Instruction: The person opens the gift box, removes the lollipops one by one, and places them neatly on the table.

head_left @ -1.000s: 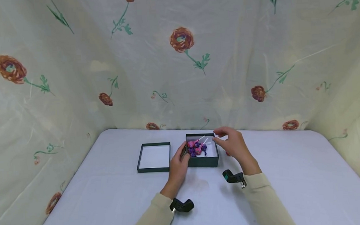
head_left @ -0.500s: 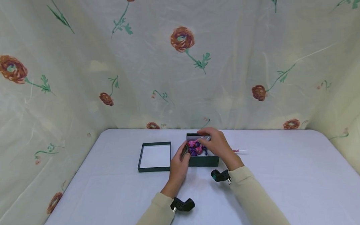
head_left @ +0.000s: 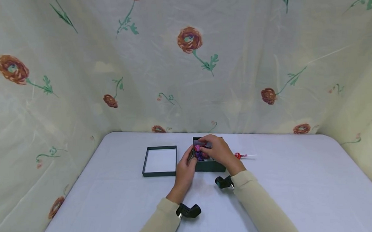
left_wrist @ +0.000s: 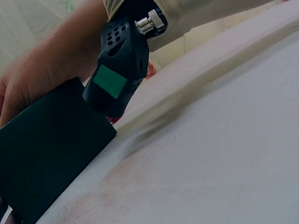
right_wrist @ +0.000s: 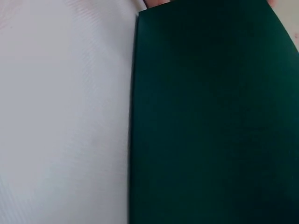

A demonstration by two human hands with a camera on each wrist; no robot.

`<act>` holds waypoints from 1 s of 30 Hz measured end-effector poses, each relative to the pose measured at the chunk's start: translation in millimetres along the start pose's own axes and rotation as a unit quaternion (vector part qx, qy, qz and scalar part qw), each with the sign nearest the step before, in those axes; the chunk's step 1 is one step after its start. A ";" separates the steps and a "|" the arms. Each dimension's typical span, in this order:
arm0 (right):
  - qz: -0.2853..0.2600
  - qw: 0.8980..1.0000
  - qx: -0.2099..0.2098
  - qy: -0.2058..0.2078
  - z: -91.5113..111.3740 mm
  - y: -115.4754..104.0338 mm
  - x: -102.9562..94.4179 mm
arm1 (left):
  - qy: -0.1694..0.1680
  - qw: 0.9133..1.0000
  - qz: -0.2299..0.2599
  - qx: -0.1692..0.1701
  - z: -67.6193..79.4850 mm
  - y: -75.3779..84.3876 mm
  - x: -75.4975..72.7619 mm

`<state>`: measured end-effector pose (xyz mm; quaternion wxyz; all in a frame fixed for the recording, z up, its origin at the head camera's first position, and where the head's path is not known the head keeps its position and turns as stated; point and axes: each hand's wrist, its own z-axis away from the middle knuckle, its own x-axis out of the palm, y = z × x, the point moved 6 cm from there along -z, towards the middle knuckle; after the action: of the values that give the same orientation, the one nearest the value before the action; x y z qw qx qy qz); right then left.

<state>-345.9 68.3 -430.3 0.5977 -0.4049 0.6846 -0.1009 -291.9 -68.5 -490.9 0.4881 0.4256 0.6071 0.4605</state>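
An uncovered dark green box [head_left: 210,166] stands on the table toward the back, with several lollipops [head_left: 199,155] in pink and purple wrappers inside. My left hand [head_left: 184,169] grips the box's left side, thumb near the front corner. Over the box opening is my right hand [head_left: 221,152], its thumb and forefinger apart at the pink and purple wrappers. It covers the right part of the box's inside and the white sticks. In the right wrist view, the box's green wall [right_wrist: 210,112] fills most of the picture; the right fingers are hidden there.
Left of the box lies its lid [head_left: 160,161], white inside up. A red-wrapped lollipop [head_left: 238,156] lies on the white-covered table [head_left: 301,180], right of the box, stick pointing right. A flowered curtain [head_left: 228,93] hangs behind the table.
My right hand has moved left and down from the box's right rim to the wrapped lollipops, which uncovers the red lollipop on the table. The left hand keeps its place on the box.
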 end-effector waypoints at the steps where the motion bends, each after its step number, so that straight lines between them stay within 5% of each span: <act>1: 0.009 1.000 -0.003 -0.002 0.0 -0.7 0.9 | -0.001 1.000 0.000 -0.002 -0.1 -0.4 -0.1; 16: 0.075 0.996 0.013 -0.055 -4.9 -1.2 6.7 | -0.005 1.000 0.002 0.016 0.3 6.1 -3.3; 30: 0.097 0.994 0.014 -0.056 -2.1 -2.2 8.3 | 0.003 0.999 -0.014 0.031 -0.4 4.6 -2.7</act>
<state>-346.5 60.7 -434.5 0.6478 -0.3333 0.6844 -0.0289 -291.5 -70.2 -485.9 0.4796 0.4306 0.6282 0.4358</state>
